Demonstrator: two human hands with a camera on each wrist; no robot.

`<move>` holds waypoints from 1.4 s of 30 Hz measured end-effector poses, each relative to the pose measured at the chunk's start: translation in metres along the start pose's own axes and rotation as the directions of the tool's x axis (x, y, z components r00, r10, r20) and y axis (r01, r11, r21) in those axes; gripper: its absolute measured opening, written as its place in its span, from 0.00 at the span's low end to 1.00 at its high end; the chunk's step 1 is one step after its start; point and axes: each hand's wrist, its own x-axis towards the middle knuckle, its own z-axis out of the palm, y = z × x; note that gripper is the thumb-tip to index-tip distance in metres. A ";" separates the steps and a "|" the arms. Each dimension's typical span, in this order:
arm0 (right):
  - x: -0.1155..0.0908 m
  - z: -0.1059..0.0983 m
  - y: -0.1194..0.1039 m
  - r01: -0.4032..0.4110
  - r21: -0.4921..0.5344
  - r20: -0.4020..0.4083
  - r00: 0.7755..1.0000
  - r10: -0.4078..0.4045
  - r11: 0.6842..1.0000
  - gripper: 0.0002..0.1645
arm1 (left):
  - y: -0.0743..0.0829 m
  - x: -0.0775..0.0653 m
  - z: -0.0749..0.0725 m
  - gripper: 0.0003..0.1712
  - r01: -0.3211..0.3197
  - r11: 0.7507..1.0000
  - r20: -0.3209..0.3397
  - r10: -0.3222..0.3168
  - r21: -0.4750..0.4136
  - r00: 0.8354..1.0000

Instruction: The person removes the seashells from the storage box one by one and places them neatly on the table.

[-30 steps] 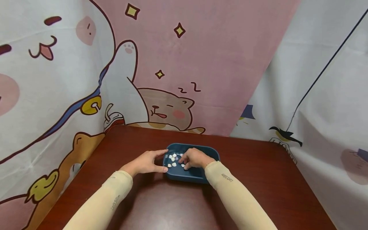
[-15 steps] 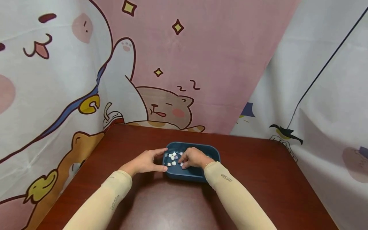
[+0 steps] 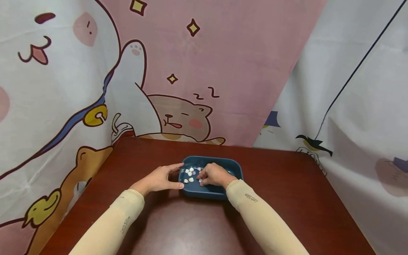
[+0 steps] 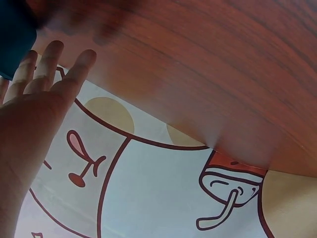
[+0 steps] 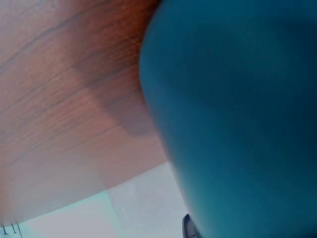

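A dark blue, rounded rectangular tub [image 3: 204, 194] sits on the table in the head view. In its left half lie several small white pebble-like pieces [image 3: 191, 179], and one pale purple piece [image 3: 194, 173]. My left hand [image 3: 159, 179] spans the tub's left end, thumb at the near corner and fingers at the far one, all fairly straight. Inside the tub is my right hand [image 3: 215, 174], fingers bent downward. A white piece [image 3: 200, 180] shows between its thumb and fingers; whether they pinch it is hidden. The right wrist view shows mostly the tub's outer wall [image 5: 223, 124].
The tub stands on a reddish-brown wooden table [image 3: 280, 198]. Cartoon-printed cloth [image 3: 242, 78] hangs behind the table and along both sides. Cream sleeves cover both forearms.
The head view has tilted slightly, shifting the scene a little up and left. My right thumb has drawn closer to its fingers around the white piece. My left hand stays at the tub's end.
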 end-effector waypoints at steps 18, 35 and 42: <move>-0.007 0.003 -0.015 0.021 -0.116 -0.023 0.999 -0.024 0.993 0.15 | -0.006 0.001 0.002 0.55 -0.003 1.000 0.004 0.003 -0.029 1.000; -0.011 0.006 -0.016 0.052 -0.138 -0.024 0.998 -0.056 0.989 0.15 | -0.004 -0.001 0.003 0.55 0.008 0.999 0.015 -0.008 -0.036 1.000; -0.012 0.007 -0.013 0.039 -0.128 -0.047 0.998 -0.046 0.991 0.14 | -0.004 0.001 0.003 0.54 0.024 0.998 0.014 -0.023 -0.054 1.000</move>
